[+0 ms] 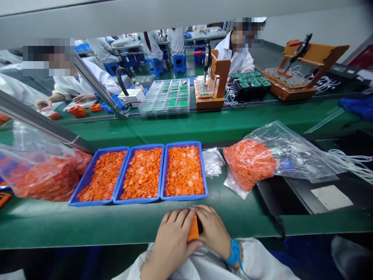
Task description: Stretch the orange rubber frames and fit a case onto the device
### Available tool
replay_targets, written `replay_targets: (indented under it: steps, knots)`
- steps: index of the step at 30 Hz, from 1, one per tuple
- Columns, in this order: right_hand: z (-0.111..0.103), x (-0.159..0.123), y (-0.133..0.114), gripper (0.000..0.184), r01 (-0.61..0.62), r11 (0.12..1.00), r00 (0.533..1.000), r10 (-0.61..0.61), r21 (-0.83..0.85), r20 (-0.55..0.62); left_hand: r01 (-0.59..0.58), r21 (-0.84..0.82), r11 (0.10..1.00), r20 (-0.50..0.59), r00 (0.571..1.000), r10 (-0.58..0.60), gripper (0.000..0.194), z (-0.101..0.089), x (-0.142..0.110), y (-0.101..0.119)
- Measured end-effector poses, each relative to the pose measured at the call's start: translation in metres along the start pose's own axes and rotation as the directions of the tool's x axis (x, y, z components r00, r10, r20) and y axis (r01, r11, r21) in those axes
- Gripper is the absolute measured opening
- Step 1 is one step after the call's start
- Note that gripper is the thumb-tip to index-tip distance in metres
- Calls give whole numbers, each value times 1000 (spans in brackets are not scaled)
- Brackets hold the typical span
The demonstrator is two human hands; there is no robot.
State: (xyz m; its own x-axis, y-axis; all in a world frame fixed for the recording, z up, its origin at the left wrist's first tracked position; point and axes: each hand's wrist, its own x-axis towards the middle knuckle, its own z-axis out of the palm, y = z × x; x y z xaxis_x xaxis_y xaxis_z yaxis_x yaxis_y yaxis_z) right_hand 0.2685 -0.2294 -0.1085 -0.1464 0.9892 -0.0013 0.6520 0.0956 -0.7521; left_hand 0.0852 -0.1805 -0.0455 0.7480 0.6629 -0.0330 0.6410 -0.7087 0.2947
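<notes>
My left hand [171,243] and my right hand [214,230] meet at the near edge of the green bench [87,221], both closed around one small orange plastic part [193,230] held between them. A dark piece shows just beside it against my right fingers. My right wrist wears a blue strap [234,252]. Directly beyond my hands stand three blue trays [163,171] side by side, each filled with loose orange parts.
A clear bag of orange parts [250,163] lies right of the trays, another [43,175] at the left, and a small empty bag [212,161] between. Beyond runs a green belt [221,124], with board trays [166,97], orange jigs [211,83] and seated workers in white coats.
</notes>
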Motion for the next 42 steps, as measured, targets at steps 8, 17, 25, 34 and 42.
replay_targets:
  steps: [8, 17, 25, 34, 42]
  knots:
    - [2, -3, -3, 57, -10, 1000, 1000, 10, 26, 6, -93, 58, 994, -94, 991, 98, 72, 4, -1, -4]
    - [4, 6, 0, 91, 28, 1000, 995, -27, -3, 97, -156, 57, 986, -290, 943, 166, 73, 2, 0, -24]
    - [1, 9, 9, 124, 34, 999, 990, -35, 9, 138, -227, -68, 972, -478, 862, 168, 75, -9, -18, -76]
    - [9, 12, -7, 105, 44, 897, 997, -69, 439, 41, -298, -317, 900, -628, 778, 36, 83, 10, -36, -112]
    - [33, 52, -55, 69, 33, 699, 995, -88, 714, 39, -364, -524, 771, -664, 741, -102, 85, 26, -43, -121]
